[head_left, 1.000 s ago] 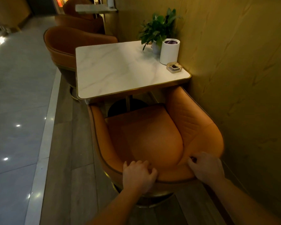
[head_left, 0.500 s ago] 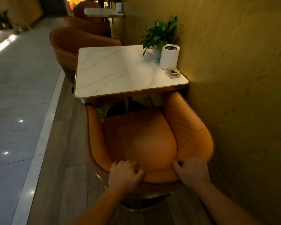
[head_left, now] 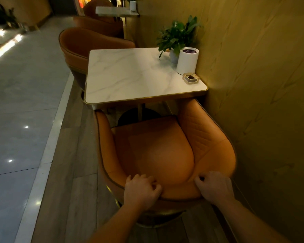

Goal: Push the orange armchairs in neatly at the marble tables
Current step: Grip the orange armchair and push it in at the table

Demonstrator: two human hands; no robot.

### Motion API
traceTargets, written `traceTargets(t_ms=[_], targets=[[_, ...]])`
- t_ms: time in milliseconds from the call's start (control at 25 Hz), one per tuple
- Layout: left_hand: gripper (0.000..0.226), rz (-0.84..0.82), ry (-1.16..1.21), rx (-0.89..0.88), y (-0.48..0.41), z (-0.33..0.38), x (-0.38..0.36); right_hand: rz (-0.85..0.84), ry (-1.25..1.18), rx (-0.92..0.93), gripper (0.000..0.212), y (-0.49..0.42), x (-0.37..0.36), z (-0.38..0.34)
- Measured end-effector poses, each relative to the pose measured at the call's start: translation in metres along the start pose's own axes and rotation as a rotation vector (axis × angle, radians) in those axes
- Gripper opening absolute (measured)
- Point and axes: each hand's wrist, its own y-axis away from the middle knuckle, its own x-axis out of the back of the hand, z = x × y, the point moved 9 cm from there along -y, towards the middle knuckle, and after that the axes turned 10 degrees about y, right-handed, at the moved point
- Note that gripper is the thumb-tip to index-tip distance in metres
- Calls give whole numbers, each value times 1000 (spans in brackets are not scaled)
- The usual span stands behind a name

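- My left hand and my right hand both curl over the top of the orange armchair's back and grip it.
- The chair faces the marble table. The front tips of its arms sit right at the near table edge.
- The table's post and dark foot stand just ahead of the seat.
- The wall runs close along the chair's right arm. I cannot tell if they touch.
- A plant, a white tub and a little glass dish sit on the table by the wall.
- Another armchair stands on the table's far side.
- To the left there is open floor.
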Motion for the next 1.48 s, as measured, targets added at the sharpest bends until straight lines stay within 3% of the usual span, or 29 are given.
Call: traceTargets(t_ms=[400, 640, 760, 960, 1360, 1480], targets=[[54, -39, -18, 17, -4, -5, -2, 63, 52, -15, 41, -10, -7, 4], [57, -144, -23, 50, 1, -6, -5, -51, -1, 41, 42, -14, -19, -1], [52, -73, -12, 73, 15, -5, 7, -113, -64, 120, 42, -10, -14, -8], [51, -6, 27, 127, 53, -19, 40, -17, -142, 149, 47, 12, 27, -33], [53, 217, 111, 213, 136, -73, 177, -4, -246, 270, 46, 54, 110, -123], [65, 263, 134, 195, 136, -101, 218, 29, -267, 283, 47, 46, 137, -168]])
